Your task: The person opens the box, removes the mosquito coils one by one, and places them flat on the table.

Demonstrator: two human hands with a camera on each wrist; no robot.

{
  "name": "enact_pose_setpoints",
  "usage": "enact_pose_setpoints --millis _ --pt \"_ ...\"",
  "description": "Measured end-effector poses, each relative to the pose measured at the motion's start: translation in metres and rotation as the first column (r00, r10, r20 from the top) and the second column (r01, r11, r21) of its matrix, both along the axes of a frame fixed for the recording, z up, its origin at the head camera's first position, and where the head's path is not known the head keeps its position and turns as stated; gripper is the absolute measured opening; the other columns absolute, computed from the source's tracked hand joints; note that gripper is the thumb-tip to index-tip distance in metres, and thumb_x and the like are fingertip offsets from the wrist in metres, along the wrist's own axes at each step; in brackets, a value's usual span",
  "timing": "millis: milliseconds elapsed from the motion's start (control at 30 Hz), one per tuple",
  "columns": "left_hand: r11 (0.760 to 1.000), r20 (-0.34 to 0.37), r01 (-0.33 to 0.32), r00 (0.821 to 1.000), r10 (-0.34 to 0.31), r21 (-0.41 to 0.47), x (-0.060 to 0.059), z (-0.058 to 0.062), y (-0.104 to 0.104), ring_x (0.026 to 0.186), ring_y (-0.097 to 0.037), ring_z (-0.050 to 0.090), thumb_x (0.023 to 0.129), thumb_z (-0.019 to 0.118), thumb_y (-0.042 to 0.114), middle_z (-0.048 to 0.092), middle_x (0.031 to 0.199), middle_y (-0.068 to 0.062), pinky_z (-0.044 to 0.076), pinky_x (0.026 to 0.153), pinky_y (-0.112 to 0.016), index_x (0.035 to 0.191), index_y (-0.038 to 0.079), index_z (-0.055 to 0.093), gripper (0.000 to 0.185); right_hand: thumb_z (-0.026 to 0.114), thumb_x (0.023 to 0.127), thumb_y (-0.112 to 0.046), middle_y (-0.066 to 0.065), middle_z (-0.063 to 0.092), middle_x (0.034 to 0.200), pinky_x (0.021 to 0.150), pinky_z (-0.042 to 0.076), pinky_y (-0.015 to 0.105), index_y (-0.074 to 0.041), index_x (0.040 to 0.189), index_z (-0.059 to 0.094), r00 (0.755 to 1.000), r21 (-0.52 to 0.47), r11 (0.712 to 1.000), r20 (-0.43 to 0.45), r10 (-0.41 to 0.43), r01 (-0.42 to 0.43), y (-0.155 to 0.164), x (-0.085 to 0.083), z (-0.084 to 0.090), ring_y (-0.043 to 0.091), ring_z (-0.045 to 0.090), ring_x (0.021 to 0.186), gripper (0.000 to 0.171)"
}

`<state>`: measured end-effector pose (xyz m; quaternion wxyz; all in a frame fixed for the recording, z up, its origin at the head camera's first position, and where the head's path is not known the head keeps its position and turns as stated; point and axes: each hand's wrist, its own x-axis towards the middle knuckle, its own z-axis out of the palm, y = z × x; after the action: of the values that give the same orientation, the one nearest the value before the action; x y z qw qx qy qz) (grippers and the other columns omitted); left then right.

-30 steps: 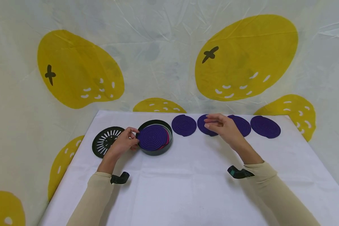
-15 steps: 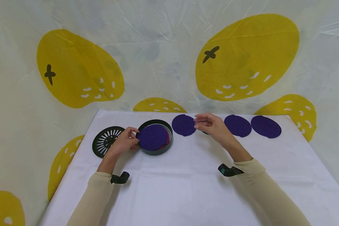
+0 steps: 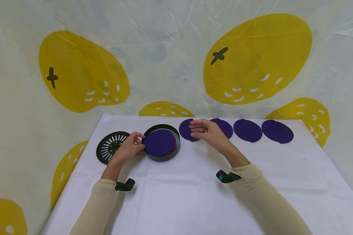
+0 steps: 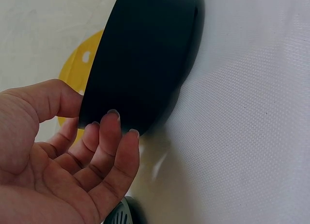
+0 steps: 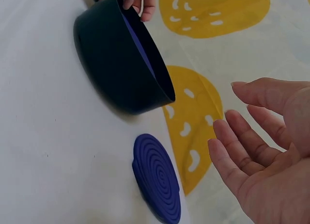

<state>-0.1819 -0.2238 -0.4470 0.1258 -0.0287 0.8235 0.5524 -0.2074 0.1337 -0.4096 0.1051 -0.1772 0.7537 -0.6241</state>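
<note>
Now the right hand point(image 3: 207, 132) sits further toward 9 o'clock than half a second ago: then it covered the second purple coil point(image 3: 223, 127) in the row, which is uncovered again, and it hangs over the first purple coil point(image 3: 186, 130), just at 3 o'clock of the black round tin point(image 3: 161, 153). Left hand point(image 3: 129, 148) is unchanged, thumb and fingers curled onto the tin's 9 o'clock wall. Tin, slotted lid point(image 3: 109, 150) at its 9 o'clock, and the two far coils point(image 3: 248, 130) have not shifted on the white cloth point(image 3: 179, 195).

Head view alone shows a purple coil point(image 3: 159, 142) lying in the tin over something pink. Right wrist view shows what the head view hides: the palm is empty, fingers point(image 5: 237, 151) straight and relaxed, above the coil without contact. Left wrist view shows fingertips point(image 4: 114, 120) pressed on the tin's outer wall.
</note>
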Motion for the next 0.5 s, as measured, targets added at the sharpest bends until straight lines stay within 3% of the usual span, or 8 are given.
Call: enact_pose_setpoints --millis 267,500 --pt "1.0 -0.004 0.0 1.0 0.0 0.01 0.001 0.001 0.001 0.073 -0.023 0.066 0.093 0.061 -0.001 0.047 0.091 -0.007 0.057 0.068 -0.037 0.132 0.004 0.048 0.042 0.073 0.089 0.002 0.032 0.059 0.13 0.086 0.057 0.023 0.007 0.132 0.058 0.999 -0.05 0.998 0.035 0.038 -0.037 -0.02 -0.002 -0.004 0.048 0.058 0.122 0.046" --pt "1.0 -0.007 0.001 1.0 -0.001 0.013 0.001 0.001 0.002 0.073 -0.022 0.066 0.092 0.062 -0.002 0.047 0.09 -0.008 0.057 0.067 -0.037 0.131 0.005 0.048 0.042 0.075 0.088 0.002 0.028 0.061 0.131 0.091 0.056 0.025 0.006 0.132 0.058 0.997 -0.037 0.996 0.01 0.077 -0.077 -0.03 -0.001 -0.008 0.048 0.056 0.124 0.048"
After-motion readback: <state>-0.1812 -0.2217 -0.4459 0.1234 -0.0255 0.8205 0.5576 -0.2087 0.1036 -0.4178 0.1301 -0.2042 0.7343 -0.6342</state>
